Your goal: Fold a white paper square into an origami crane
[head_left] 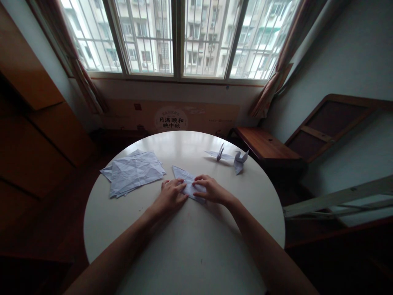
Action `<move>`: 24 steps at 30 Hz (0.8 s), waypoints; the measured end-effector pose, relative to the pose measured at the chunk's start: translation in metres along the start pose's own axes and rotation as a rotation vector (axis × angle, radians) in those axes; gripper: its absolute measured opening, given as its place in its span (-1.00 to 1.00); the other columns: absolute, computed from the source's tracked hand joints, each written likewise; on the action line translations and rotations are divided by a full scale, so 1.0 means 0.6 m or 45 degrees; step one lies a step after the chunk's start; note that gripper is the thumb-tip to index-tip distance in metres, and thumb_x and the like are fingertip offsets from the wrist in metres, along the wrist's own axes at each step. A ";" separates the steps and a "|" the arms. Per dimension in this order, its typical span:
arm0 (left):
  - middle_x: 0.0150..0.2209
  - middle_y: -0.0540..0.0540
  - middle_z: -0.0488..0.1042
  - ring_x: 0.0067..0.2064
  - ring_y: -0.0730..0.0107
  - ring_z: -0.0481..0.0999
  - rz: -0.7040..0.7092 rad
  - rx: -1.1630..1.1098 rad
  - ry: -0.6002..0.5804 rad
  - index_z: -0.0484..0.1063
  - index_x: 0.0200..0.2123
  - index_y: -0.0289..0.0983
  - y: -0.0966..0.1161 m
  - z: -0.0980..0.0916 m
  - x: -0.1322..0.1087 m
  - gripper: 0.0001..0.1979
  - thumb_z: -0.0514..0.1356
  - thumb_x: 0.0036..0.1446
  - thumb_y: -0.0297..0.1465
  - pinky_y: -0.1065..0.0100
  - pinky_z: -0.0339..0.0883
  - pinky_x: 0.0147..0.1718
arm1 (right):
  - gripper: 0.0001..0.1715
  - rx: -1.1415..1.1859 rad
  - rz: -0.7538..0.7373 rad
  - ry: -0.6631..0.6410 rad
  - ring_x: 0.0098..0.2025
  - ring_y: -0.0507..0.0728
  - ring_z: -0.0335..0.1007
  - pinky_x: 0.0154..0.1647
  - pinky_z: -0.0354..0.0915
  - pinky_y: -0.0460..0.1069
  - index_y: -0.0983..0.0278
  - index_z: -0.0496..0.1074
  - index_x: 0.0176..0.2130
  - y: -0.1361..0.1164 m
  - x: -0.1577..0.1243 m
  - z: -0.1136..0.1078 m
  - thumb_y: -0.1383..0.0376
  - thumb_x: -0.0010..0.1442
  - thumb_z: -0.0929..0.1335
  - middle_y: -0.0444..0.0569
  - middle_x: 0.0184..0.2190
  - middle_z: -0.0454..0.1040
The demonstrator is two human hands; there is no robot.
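A folded piece of white paper [181, 172], roughly triangular with a point at its far left, lies on the round white table [190, 237]. My left hand [172, 193] rests on its near left edge, fingers apart and thumb stretched toward the right. From the other side, my right hand [211, 189] touches the paper's right part, with its fingers spread and slightly bent over it. Neither hand lifts the paper. Parts of the sheet are hidden under the fingers.
Left of my hands lies a stack of creased paper sheets [135, 173]. Two folded paper cranes, a spread-winged crane [220, 155] and a more upright crane [239, 162], stand at the far right of the table. Beyond are a wooden bench [267, 141] and a barred window.
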State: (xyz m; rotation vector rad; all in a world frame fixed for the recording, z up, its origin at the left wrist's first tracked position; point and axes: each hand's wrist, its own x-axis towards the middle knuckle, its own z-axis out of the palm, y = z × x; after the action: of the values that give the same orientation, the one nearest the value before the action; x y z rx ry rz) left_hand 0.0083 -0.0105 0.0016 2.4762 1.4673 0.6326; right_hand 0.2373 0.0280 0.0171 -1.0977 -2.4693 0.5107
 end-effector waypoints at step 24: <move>-0.17 -0.10 0.55 -0.09 0.22 0.49 0.104 -0.108 0.117 0.62 -0.27 -0.13 -0.005 -0.002 0.011 -0.86 0.23 0.19 -0.37 0.20 0.29 -0.04 | -0.69 0.175 -0.177 -0.001 -0.12 0.14 0.51 -0.05 0.35 -0.01 0.25 0.56 -0.12 -0.028 -0.002 -0.014 0.42 0.11 0.37 0.02 -0.17 0.58</move>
State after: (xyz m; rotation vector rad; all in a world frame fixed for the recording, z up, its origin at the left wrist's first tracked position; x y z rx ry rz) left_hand 0.0078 -0.0033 0.0034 2.4822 1.3459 0.8171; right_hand 0.2315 0.0181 0.0321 -0.8650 -2.4486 0.6279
